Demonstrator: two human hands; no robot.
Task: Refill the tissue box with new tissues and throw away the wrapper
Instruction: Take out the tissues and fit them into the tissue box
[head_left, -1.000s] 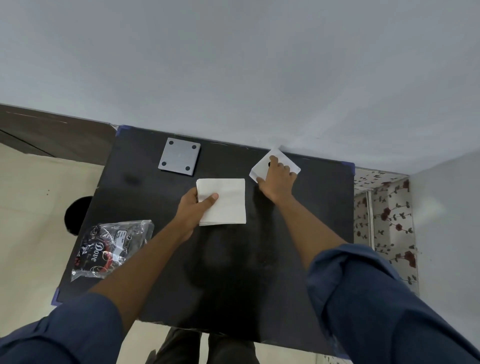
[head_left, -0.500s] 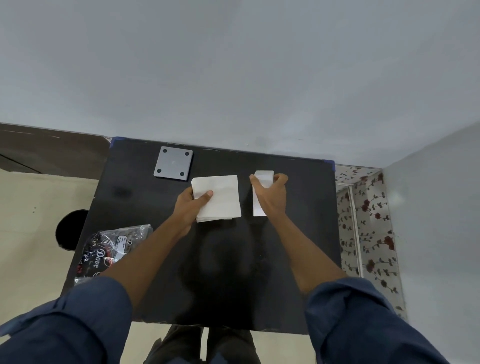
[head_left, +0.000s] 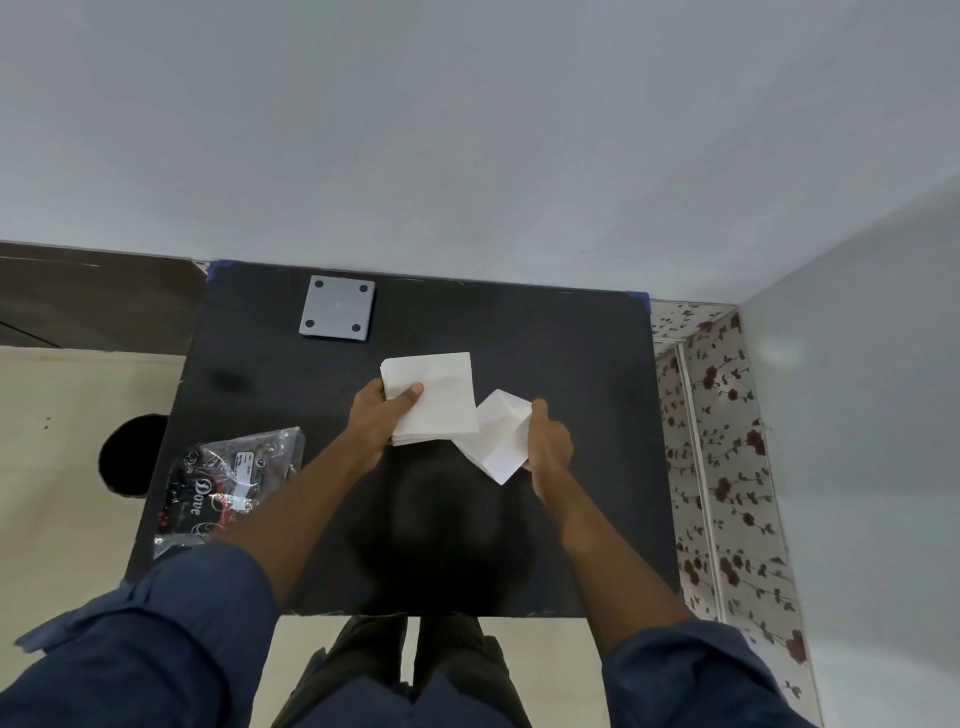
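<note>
Over the table (head_left: 571, 364), left hand (head_left: 376, 415) grips tissue stack (head_left: 434, 397); right hand (head_left: 548, 441) pinches folded tissue (head_left: 496, 436).

Soft even daylight, sharp centre, wide-angle bending at the edges.

A black square table (head_left: 571, 364) carries a grey metal plate (head_left: 337, 308) near its far edge and a crumpled printed wrapper (head_left: 228, 486) at its near-left corner.
</note>
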